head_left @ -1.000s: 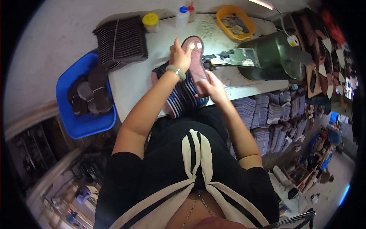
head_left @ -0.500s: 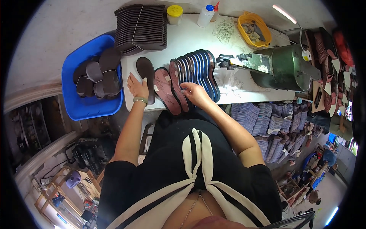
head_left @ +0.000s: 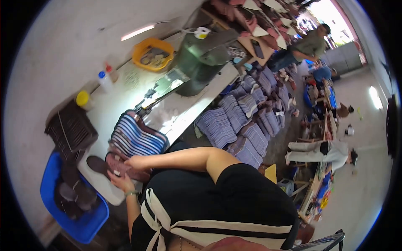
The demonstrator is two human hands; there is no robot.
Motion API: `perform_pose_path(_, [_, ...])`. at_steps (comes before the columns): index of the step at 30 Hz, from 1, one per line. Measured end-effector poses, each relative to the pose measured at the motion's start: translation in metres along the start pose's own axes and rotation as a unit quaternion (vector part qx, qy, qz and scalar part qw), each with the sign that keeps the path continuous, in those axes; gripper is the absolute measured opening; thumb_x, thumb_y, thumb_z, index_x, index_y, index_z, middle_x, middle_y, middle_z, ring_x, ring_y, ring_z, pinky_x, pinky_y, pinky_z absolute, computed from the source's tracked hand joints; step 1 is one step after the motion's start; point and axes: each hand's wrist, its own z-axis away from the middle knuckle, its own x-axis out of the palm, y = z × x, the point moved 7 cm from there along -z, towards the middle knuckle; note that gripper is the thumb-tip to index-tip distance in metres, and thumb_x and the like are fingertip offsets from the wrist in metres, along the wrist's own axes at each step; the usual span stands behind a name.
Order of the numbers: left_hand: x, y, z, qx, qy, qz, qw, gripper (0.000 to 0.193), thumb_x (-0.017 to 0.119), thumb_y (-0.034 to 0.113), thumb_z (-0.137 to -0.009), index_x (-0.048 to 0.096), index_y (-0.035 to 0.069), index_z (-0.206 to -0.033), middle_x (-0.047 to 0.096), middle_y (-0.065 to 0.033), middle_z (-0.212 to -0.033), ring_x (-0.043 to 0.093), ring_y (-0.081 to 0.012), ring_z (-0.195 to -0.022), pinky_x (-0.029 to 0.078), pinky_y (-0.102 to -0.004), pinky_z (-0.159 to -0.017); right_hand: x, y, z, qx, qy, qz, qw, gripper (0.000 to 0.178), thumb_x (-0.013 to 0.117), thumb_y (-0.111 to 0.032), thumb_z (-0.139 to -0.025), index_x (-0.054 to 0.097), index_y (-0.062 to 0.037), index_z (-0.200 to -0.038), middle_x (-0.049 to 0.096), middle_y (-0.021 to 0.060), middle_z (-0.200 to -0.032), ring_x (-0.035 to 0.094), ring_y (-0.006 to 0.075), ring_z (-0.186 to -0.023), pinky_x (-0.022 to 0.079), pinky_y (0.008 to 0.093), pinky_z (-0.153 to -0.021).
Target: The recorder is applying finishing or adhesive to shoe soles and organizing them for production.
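Both my hands meet at a pink-topped shoe sole [head_left: 122, 168] on the white table, at lower left. My left hand [head_left: 122, 182] grips its near edge, with white tape on one finger. My right hand [head_left: 135, 162] lies on the sole from the other side; motion blur hides how its fingers are set. A plain dark brown sole [head_left: 97, 164] rests flat just left of the pink one. Beyond my right hand stands a packed row of striped soles [head_left: 136, 136] with blue and white edges.
A blue tub [head_left: 48, 190] of bundled dark soles is at the left. A tied dark stack [head_left: 71, 127], a yellow-lidded jar [head_left: 83, 99], a yellow basket [head_left: 153, 54] and a green machine [head_left: 201, 58] stand on the table. Piles of striped soles [head_left: 217, 129] lie right; people [head_left: 312, 46] are farther off.
The view has swung to the right, showing more of the room. My left hand has left the brown sole's side and come onto the pink sole, close beside my right hand.
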Motion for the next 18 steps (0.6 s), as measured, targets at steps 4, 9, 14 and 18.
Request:
perform_pose_path(4, [0.016, -0.036, 0.015, -0.385, -0.067, 0.363, 0.846, 0.078, 0.069, 0.002, -0.075, 0.025, 0.008, -0.139, 0.043, -0.0164, -0.118, 0.055, -0.0223, -0.092, 0.050, -0.0306, -0.070, 0.029, 0.000, -0.016, 0.059, -0.008, 0.061, 0.996, 0.039, 0.070, -0.027, -0.068, 0.061, -0.0024, -0.097, 0.066, 0.0204, -0.077, 0.064, 0.0381, -0.074, 0.050, 0.0444, -0.066])
perform_pose_path(9, [0.040, -0.082, 0.009, -0.405, -0.108, 0.437, 0.796, 0.062, 0.068, 0.010, -0.079, 0.034, 0.008, -0.131, 0.043, -0.0116, -0.123, 0.050, -0.0196, -0.101, 0.046, -0.0302, -0.076, 0.039, -0.006, -0.027, -0.053, 0.008, 0.026, 0.998, 0.057, 0.073, -0.022, -0.067, 0.051, -0.0025, -0.116, 0.064, 0.0208, -0.096, 0.063, 0.0353, -0.085, 0.050, 0.0427, -0.074])
perform_pose_path(14, [0.016, -0.058, 0.001, -0.383, -0.122, 0.332, 0.853, 0.058, 0.066, 0.021, -0.082, 0.036, 0.011, -0.130, 0.041, -0.0103, -0.130, 0.043, -0.0235, -0.114, 0.044, -0.0408, -0.082, 0.038, 0.016, -0.032, 0.149, 0.037, -0.046, 0.987, 0.065, 0.068, -0.015, -0.072, 0.037, 0.0019, -0.127, 0.061, 0.0269, -0.100, 0.061, 0.0380, -0.093, 0.049, 0.0437, -0.077])
perform_pose_path(18, [0.041, -0.070, -0.001, -0.444, -0.125, 0.472, 0.751, 0.062, 0.065, 0.020, -0.082, 0.031, 0.015, -0.134, 0.044, -0.0095, -0.128, 0.049, -0.0251, -0.109, 0.044, -0.0457, -0.083, 0.029, 0.029, -0.040, 0.148, 0.089, -0.056, 0.983, 0.060, 0.070, -0.020, -0.070, 0.046, 0.0011, -0.121, 0.065, 0.0217, -0.091, 0.065, 0.0347, -0.082, 0.052, 0.0370, -0.069])
